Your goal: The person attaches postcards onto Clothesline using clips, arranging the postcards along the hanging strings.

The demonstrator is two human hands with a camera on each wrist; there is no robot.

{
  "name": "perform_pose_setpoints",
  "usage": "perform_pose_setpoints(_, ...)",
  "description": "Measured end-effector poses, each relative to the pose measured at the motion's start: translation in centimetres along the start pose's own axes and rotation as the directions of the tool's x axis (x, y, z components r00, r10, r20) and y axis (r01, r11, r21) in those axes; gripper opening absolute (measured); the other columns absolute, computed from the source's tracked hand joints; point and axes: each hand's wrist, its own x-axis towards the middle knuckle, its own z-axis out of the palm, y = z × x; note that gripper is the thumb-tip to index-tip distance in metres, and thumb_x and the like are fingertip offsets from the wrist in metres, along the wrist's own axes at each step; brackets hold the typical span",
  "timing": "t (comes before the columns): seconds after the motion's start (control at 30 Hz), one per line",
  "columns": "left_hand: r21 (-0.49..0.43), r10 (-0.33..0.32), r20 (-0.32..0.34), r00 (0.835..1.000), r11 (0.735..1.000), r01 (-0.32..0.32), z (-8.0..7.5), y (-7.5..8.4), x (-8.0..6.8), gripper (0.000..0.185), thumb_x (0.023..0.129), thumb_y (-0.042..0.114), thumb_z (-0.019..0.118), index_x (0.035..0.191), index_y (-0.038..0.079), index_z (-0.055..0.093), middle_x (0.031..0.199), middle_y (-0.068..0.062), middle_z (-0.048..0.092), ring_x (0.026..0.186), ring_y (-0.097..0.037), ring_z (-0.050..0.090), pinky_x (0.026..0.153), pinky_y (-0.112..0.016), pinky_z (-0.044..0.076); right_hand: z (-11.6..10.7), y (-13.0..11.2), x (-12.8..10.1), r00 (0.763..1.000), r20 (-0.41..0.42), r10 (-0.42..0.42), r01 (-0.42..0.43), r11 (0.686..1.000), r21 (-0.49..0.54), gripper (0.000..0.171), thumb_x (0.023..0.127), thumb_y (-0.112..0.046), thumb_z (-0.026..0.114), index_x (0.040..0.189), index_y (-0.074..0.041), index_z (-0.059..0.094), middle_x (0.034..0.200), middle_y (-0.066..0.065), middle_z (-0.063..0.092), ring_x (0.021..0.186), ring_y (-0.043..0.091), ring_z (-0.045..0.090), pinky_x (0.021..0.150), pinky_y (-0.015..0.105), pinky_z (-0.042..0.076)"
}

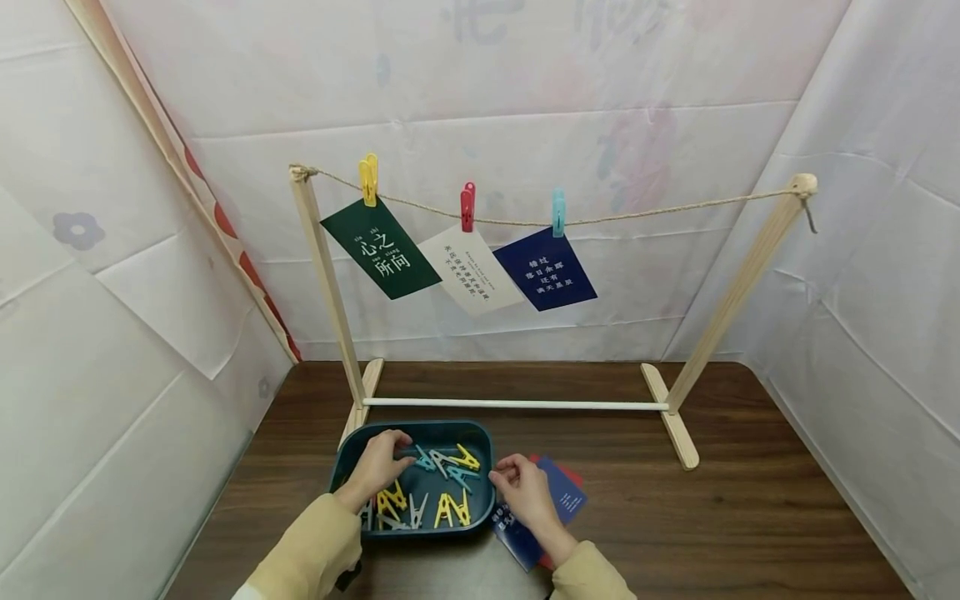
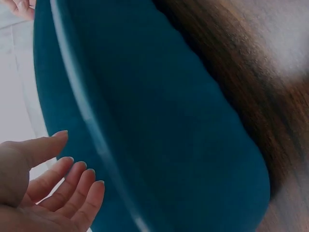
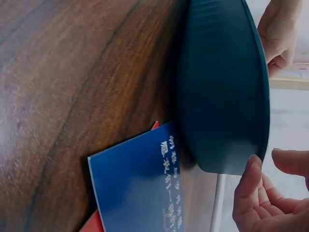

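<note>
A dark teal tray [image 1: 411, 437] of plastic clothespins [image 1: 442, 492] is seen at the near edge of the wooden table [image 1: 750, 500], just in front of a small wooden drying rack [image 1: 330, 283]. The left hand [image 1: 378, 467] is reached into the tray over its left part, fingers relaxed and spread among the pins; nothing is shown to be gripped by it, and in the left wrist view the fingers [image 2: 63, 183] are seen loosely extended beside the tray wall. The right hand [image 1: 521, 492] is rested at the tray's right rim, fingers lightly bent, with no pin visibly pinched (the fingertips are partly hidden by the rim). Under and beside that hand a blue card [image 1: 562, 496] is laid on a red card [image 1: 566, 472], touching the tray. Three cards are already clipped to the twine [image 1: 675, 210]: a green card [image 1: 380, 248] by a yellow pin, a white card [image 1: 468, 268] by a red one, a navy card [image 1: 545, 268] by a light blue one. The step in hand is judged to be the picking of a pin; what is called for next is a firm pinch on a single pin.
</note>
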Motion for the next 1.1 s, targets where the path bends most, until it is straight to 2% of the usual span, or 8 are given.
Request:
perform_pose_setpoints(0.17,0.041,-0.003,0.004,1.0,0.999,0.003,0.3,-0.3,0.5,0.026,0.076,0.002,0.067,0.099,-0.005,0.059,0.095,-0.014,0.057,0.085,-0.027,0.057,0.069,-0.037,0.049,0.3,0.3,-0.1,1.0,0.005,0.005,-0.005,1.0,0.0,0.016,0.082,-0.012,0.064,0.087,0.002,0.059,0.07,0.001,0.058,0.059,0.007,0.053,0.05,0.021,0.045)
perform_pose_setpoints(0.47,0.142,-0.023,0.008,1.0,0.99,0.021,0.8,-1.4,1.6,0.027,0.074,0.002,0.069,0.098,-0.005,0.059,0.091,-0.014,0.058,0.085,-0.026,0.056,0.068,-0.038,0.048,0.5,0.4,-0.1,0.996,0.04,0.084,-0.086,0.995,0.058,0.019,0.082,-0.013,0.063,0.089,0.004,0.058,0.067,0.001,0.055,0.049,0.008,0.052,0.044,0.022,0.044)
perform_pose_setpoints(0.77,0.231,-0.06,0.054,0.997,0.972,0.046,1.0,-2.1,2.4,0.026,0.074,0.002,0.068,0.098,-0.006,0.059,0.092,-0.015,0.058,0.087,-0.028,0.056,0.071,-0.039,0.048,0.5,0.1,-0.1,0.993,0.048,0.108,-0.112,0.987,0.116,0.019,0.081,-0.012,0.064,0.087,0.005,0.057,0.064,0.003,0.055,0.047,0.01,0.051,0.042,0.023,0.044)
perform_pose_setpoints(0.9,0.242,-0.055,0.059,0.997,0.97,0.039,1.2,-2.1,2.4,0.026,0.073,0.0,0.068,0.097,-0.007,0.059,0.092,-0.016,0.059,0.086,-0.027,0.056,0.071,-0.04,0.047,0.6,0.2,-0.1,0.992,0.045,0.114,-0.119,0.984,0.129,0.019,0.082,-0.012,0.064,0.087,0.004,0.057,0.064,0.003,0.056,0.047,0.012,0.053,0.042,0.022,0.044)
perform_pose_setpoints(1.1,0.283,-0.017,0.047,0.999,0.959,0.003,1.6,-2.2,2.4,0.03,0.072,-0.004,0.068,0.1,-0.001,0.06,0.092,-0.012,0.058,0.087,-0.025,0.056,0.072,-0.039,0.047,0.7,0.5,0.0,0.993,0.041,0.11,-0.115,0.984,0.138,0.017,0.081,-0.012,0.064,0.085,0.004,0.057,0.063,0.002,0.055,0.046,0.01,0.052,0.042,0.022,0.045)
